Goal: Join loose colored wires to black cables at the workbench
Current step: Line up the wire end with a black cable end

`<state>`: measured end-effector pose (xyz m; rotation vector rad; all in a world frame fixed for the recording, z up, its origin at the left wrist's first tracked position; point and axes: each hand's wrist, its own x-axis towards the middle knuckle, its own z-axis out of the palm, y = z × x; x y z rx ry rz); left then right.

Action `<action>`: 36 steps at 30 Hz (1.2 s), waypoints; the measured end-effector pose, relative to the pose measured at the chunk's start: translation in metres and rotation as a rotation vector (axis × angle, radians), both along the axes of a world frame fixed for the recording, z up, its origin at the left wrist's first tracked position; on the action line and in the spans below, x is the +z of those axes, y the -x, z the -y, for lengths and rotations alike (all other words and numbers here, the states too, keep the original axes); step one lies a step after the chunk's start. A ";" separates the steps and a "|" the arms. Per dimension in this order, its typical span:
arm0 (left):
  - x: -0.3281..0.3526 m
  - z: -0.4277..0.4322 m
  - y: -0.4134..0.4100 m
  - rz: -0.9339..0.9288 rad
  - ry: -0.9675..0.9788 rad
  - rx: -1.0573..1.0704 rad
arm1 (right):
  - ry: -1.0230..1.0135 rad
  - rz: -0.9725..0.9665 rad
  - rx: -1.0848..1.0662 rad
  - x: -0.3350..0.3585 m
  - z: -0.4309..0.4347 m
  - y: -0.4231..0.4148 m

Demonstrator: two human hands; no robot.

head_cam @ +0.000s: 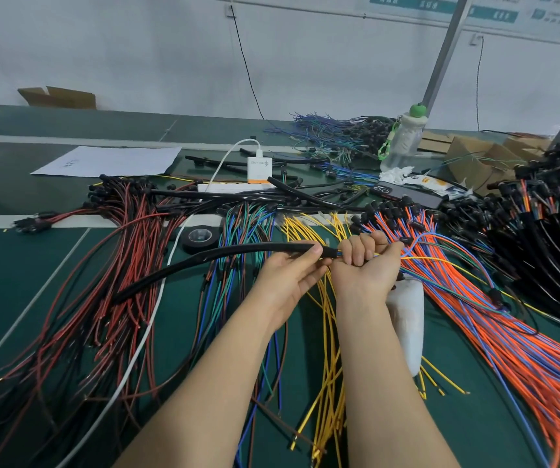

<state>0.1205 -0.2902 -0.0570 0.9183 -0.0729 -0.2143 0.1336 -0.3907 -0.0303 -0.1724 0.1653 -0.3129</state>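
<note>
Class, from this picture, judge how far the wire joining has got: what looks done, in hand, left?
Done, seemingly: the heap of black cables at right. In hand: left hand holds one black cable, right hand grips wires at its end. Left: loose yellow wires, red wires.

Soft, even light from overhead washes the dark green workbench [18, 265], leaving only faint, diffuse shadows. A pale sheen runs along the glossy black sleeved cable [204, 260]. Wide-angle distortion bows the bench lines at left. The teal wall signs [413, 2] at upper right are blurred.
</note>
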 end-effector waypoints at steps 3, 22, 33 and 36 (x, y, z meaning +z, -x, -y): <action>0.002 0.001 0.001 0.014 -0.008 0.015 | 0.082 -0.026 -0.024 0.001 -0.002 -0.002; 0.011 -0.016 -0.009 0.037 0.119 0.439 | 0.260 -0.129 0.074 -0.002 0.000 -0.007; 0.006 -0.005 -0.005 0.036 0.028 0.218 | 0.521 -0.255 0.111 -0.008 -0.023 -0.010; 0.008 -0.007 -0.006 0.012 0.042 0.283 | 0.361 -0.194 0.122 -0.005 -0.013 -0.010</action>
